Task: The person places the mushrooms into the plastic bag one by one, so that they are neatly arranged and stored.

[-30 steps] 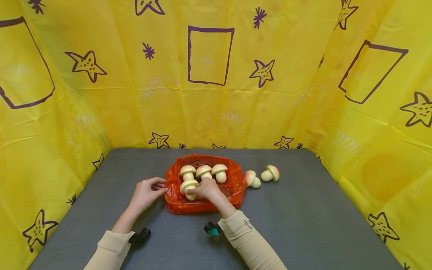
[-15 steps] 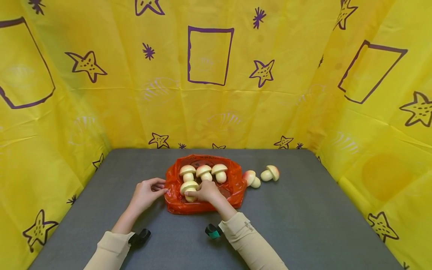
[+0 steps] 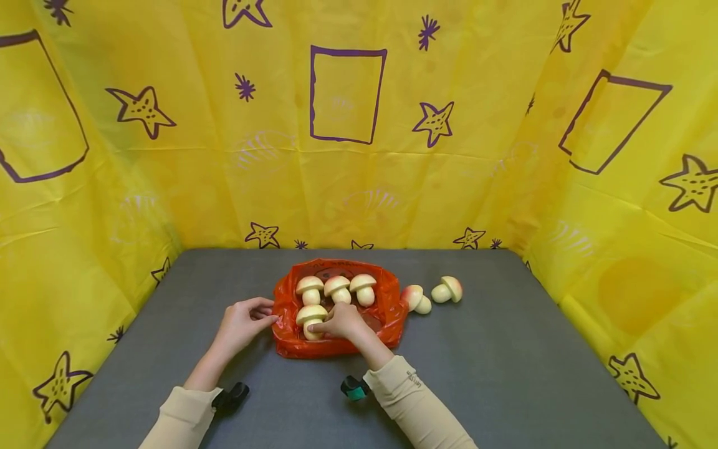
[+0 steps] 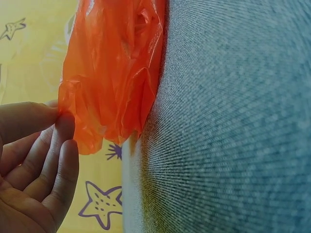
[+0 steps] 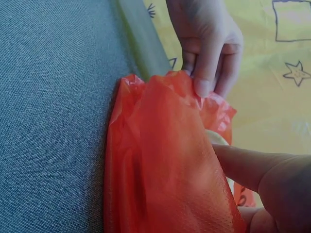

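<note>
An orange-red plastic bag lies on the table with its mouth spread open. My left hand pinches the left rim between thumb and index finger, as the left wrist view shows by the bag's crinkled edge. Inside, my right hand holds a cream toy mushroom by its stem, at the front left. Behind it stand three more toy mushrooms in a row: left, middle and right. The right wrist view has the bag wall hiding most of the held mushroom.
Two more toy mushrooms lie on the grey table outside the bag, one by its right rim and one farther right. Yellow patterned cloth encloses the back and sides.
The held mushroom has shifted slightly toward the front and left inside the bag, and now sits more upright. My left hand has stayed at the rim.
</note>
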`<state>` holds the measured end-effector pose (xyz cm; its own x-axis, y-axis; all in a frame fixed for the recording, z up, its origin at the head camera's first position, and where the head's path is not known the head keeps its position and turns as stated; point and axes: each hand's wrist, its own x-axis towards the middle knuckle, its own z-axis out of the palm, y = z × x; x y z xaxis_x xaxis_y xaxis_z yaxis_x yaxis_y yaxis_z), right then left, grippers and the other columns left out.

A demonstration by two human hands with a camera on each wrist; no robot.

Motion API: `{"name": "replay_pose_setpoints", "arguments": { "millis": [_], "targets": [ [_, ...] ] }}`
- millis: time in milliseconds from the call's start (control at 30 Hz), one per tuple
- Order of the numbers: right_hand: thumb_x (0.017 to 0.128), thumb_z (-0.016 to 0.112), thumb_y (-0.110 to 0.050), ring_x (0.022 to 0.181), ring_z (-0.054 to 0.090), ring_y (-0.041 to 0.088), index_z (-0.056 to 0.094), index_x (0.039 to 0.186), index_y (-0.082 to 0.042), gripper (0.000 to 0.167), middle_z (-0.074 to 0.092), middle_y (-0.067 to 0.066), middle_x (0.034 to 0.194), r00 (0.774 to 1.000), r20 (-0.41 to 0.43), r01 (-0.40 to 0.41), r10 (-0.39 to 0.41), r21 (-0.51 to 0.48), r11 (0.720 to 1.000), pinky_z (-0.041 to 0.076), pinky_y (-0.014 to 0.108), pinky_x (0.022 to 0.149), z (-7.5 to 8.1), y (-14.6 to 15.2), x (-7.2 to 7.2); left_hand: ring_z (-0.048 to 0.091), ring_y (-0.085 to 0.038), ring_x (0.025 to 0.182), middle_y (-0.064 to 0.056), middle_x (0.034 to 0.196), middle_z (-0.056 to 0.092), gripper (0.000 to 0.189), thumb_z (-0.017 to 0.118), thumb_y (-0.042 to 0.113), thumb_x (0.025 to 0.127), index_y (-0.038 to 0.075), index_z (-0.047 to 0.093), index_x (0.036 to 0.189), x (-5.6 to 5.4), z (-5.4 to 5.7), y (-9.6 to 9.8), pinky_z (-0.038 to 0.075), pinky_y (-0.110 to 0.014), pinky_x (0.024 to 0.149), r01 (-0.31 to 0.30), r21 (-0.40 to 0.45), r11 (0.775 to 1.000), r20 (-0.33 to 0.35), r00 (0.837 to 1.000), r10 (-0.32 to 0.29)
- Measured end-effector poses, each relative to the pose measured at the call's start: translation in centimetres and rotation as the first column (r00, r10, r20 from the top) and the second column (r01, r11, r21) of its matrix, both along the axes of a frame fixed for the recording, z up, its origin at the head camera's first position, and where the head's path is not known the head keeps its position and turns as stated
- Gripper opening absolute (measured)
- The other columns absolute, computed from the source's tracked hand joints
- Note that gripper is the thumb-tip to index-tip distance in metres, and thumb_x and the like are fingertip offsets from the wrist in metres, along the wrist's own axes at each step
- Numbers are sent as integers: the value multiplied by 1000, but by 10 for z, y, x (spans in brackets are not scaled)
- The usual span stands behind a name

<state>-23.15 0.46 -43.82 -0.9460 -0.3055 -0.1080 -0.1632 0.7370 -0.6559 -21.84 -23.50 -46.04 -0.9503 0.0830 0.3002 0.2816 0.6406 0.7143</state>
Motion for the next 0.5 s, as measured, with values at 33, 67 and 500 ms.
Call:
{"name": "replay_pose_setpoints", "arguments": {
  "millis": [33,67,500],
  "targets": [
    [77,76,-42,39,23,6,43,42,-16,55,28,-9,39,1000,-9,-4,4,9,1000,21,20,43,-1,0,0,66,-13,72,-6,84,71,24,78,15,78,5,71,99,0,0,0,52,-20,64,1,0,1000,1,1000,-1],
    [77,76,-42,39,22,7,42,42,-16,56,28,-9,39,1000,-15,-9,9,15,1000,21,20,43,-2,0,0,66,-14,72,-6,84,71,24,78,15,78,5,71,99,0,0,0,52,-20,64,0,-1,1000,3,1000,0],
    [76,79,-36,42,31,7,59,48,-8,44,35,-9,41,999,-43,-13,15,39,999,24,20,45,6,10,0,66,-14,72,-7,84,71,25,78,15,78,4,70,99,1,-1,-1,52,-20,64,-12,-13,1000,15,1000,13]
  ]
}}
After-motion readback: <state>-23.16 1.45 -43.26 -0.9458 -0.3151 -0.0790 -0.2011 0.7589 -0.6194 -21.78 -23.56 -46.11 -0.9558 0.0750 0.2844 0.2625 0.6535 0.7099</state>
